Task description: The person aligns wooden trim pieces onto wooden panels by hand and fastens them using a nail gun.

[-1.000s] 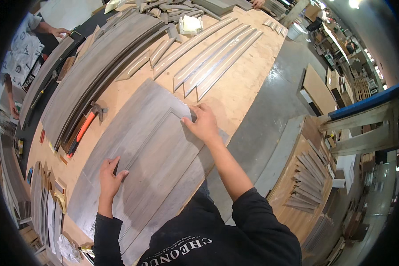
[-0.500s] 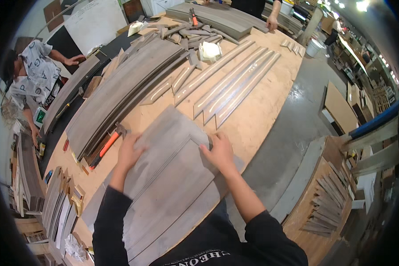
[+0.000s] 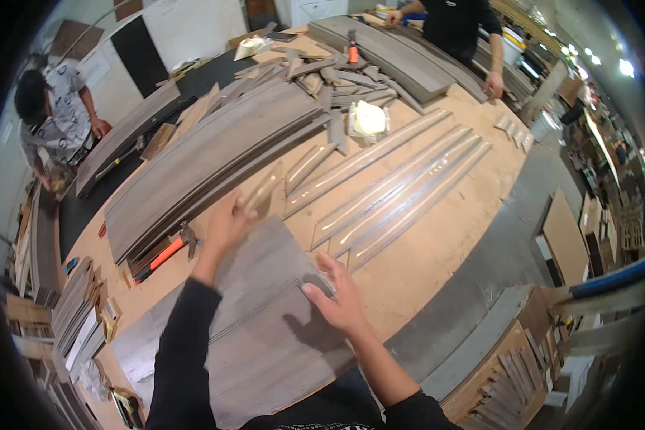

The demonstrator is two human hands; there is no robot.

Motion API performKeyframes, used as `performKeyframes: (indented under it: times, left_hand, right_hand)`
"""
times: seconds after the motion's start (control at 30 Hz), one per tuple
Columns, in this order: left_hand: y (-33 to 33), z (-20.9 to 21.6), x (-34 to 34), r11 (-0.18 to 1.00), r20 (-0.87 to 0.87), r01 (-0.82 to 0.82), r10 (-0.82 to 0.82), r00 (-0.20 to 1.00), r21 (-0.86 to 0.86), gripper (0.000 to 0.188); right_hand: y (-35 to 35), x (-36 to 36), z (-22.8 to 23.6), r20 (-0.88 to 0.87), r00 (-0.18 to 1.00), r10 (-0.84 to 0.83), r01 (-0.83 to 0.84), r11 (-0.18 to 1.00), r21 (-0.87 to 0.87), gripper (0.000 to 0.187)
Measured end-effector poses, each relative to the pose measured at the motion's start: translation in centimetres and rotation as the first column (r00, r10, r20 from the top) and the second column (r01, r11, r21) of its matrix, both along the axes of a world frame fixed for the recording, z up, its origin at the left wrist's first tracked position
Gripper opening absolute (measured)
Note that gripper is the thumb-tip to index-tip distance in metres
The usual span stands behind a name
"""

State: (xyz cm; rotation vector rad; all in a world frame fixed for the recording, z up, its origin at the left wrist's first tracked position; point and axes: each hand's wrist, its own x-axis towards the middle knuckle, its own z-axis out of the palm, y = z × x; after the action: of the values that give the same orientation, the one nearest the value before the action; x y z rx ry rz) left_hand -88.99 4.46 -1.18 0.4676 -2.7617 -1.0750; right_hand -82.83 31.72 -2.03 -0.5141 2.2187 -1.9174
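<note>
A grey wood panel [image 3: 215, 344] with a fine grooved line lies in front of me, on the near part of the table. Past its far edge, my left hand [image 3: 226, 229] pinches the near end of a short grey strip of trim [image 3: 263, 190], slightly blurred, with a shiny bead along it. My right hand [image 3: 337, 297] is at the panel's right edge, thumb and fingers apart, its shadow falling on the panel. Whether it touches the panel I cannot tell. Another short trim strip [image 3: 310, 166] and several long beaded strips [image 3: 398, 190] lie farther off.
Left of the panel are an orange-handled hammer [image 3: 166, 254] and stacked grey boards [image 3: 215, 150]. Wood offcuts [image 3: 322, 79] and a whitish lump in a clear tub [image 3: 369, 120] sit farther back. One person [image 3: 57, 107] is at the left, another [image 3: 459, 29] at the far side.
My left hand has left the panel's edge and taken hold of the short trim strip. The right hand's fingers have loosened from the panel's corner. The view has shifted.
</note>
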Motion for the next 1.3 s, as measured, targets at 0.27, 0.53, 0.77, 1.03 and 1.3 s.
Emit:
performKeyframes:
  times: [0.27,0.53,0.77,1.03,1.3]
  left_hand:
    - [8.5,4.5,23.8,0.822,-0.133,-0.245,0.359,0.924,0.513,0.057]
    - [7.9,5.3,39.1,0.619,-0.254,-0.32,0.66,0.707,0.717,0.056]
    - [3.5,9.6,53.7,0.748,-0.283,-0.557,0.481,0.83,-0.362,0.058]
    - [-0.6,4.0,62.1,0.753,-0.061,-0.622,0.625,0.778,-0.214,0.055]
    - [-6.8,-2.6,61.4,0.396,-0.085,-0.913,0.911,0.405,-0.103,0.05]
  right_hand:
    - [-10.0,3.6,3.0,0.455,0.494,0.741,-0.429,0.663,-0.614,0.075]
    - [-14.9,16.9,4.4,0.325,0.345,0.88,-0.731,0.469,-0.496,0.064]
    - [-20.2,27.2,9.2,-0.194,0.061,0.979,-0.718,0.178,0.673,0.054]
    - [-25.1,36.2,7.9,-0.298,-0.001,0.955,-0.657,0.224,0.72,0.064]
    - [-29.4,27.1,-0.4,-0.523,0.321,0.789,-0.393,0.614,0.685,0.057]
